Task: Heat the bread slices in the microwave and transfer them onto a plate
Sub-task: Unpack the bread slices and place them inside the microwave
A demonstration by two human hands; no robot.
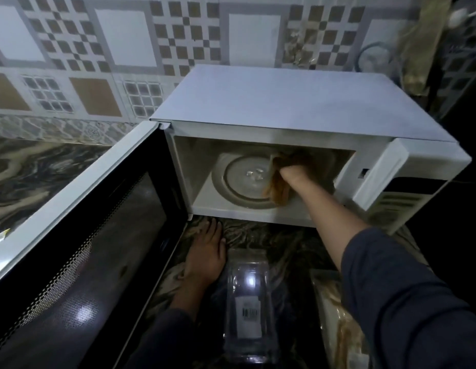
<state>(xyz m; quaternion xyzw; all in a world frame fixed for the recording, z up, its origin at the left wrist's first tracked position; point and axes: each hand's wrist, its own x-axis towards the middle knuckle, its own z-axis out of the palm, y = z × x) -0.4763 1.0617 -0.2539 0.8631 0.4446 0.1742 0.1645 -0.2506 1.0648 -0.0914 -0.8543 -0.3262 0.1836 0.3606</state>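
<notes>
**Item: brown-crusted bread slices** (278, 182) — held inside the cavity of the white box-shaped microwave (284, 102), at its right side, tilted above the round clear glass turntable (242, 179). The slices are gripped by the right hand (292, 173), fingers curled round them.

**Progress:** whether the slices are being loaded or lifted out cannot be told. No plate is seen, so the transfer is judged not yet done.

**Surroundings:** the black-windowed, white-framed door (85, 235) is swung fully open to the left. The left hand (204, 254) is laid flat, fingers straight, on the dark veined marble counter (31, 169) just near of the oven.

**Obstructions:** a clear plastic wrapper (248, 302) with a barcode label lies beside that hand — and a crinkled packet (335, 328) lies at near right.
</notes>
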